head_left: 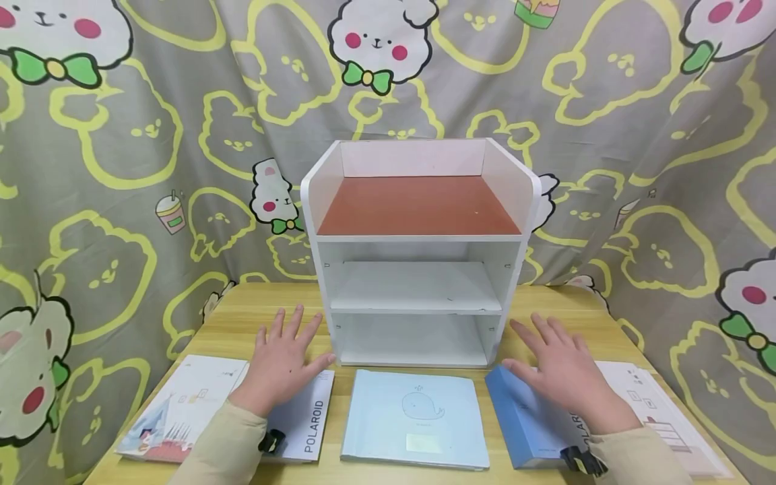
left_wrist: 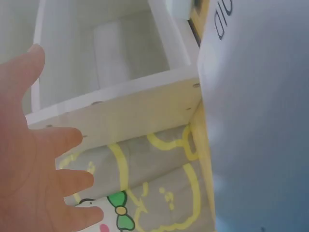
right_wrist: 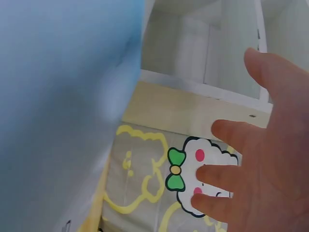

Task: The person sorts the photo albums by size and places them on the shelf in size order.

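Observation:
My left hand point(head_left: 281, 367), fingers spread, is held over a pale box or album marked POLAROID point(head_left: 310, 421) and the edge of a white illustrated album point(head_left: 182, 397). On the other side my right hand point(head_left: 566, 374) hovers above a blue box point(head_left: 515, 421) with partly hidden lettering and a white album with line drawings point(head_left: 667, 417). Between the hands lies a light blue album with a whale drawing point(head_left: 418, 421). Neither hand grips anything. Both wrist views show straight, parted fingers near the white shelf unit point(left_wrist: 120, 104).
At the back of the wooden table point(head_left: 242, 303) stands the shelf unit, with a reddish-brown top panel point(head_left: 418, 205) and two white compartments below. A grey patterned curtain point(head_left: 200, 148) hangs behind and along both sides. Dark straps point(head_left: 273, 441) sit at the wrists.

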`<state>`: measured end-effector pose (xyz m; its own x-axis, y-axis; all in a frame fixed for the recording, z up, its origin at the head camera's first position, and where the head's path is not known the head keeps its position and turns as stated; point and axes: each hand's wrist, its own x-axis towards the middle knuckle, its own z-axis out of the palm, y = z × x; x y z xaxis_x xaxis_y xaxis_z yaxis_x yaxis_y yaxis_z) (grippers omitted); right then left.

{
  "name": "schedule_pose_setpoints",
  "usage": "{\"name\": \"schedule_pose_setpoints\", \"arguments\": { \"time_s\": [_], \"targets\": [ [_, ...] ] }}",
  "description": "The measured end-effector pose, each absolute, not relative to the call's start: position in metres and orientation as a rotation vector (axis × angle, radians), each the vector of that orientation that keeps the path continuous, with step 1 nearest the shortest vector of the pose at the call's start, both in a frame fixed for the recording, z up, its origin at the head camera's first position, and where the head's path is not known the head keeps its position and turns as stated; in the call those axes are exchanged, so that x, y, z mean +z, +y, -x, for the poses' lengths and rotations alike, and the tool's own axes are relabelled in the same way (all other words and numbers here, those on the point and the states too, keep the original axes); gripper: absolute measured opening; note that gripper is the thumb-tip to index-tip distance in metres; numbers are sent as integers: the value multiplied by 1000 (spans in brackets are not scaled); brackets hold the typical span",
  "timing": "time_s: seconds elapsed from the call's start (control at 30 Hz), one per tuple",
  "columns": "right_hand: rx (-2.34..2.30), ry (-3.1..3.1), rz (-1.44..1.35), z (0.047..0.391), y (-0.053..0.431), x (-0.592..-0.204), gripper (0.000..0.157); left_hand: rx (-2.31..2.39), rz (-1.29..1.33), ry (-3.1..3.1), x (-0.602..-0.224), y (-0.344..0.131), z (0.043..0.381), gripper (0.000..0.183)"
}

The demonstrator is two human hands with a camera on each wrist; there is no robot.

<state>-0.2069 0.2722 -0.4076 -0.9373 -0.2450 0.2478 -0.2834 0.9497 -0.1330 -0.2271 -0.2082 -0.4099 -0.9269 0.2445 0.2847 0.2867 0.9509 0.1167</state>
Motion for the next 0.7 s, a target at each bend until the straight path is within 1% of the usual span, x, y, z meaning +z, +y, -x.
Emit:
{"name": "schedule_pose_setpoints", "arguments": {
  "time_s": [0.27,0.5,0.7],
  "targets": [
    [286,-2856,-518,197,264,-402,77,-285,436,-2833,-403,-205,218,81],
    [378,-2893,-545,191,259,-397,73,-418,487,-2851,-398,-201,210,83],
    [564,-2963,-596,188,255,-394,71,-523,470,-2869,-394,-193,202,84]
  ]
}}
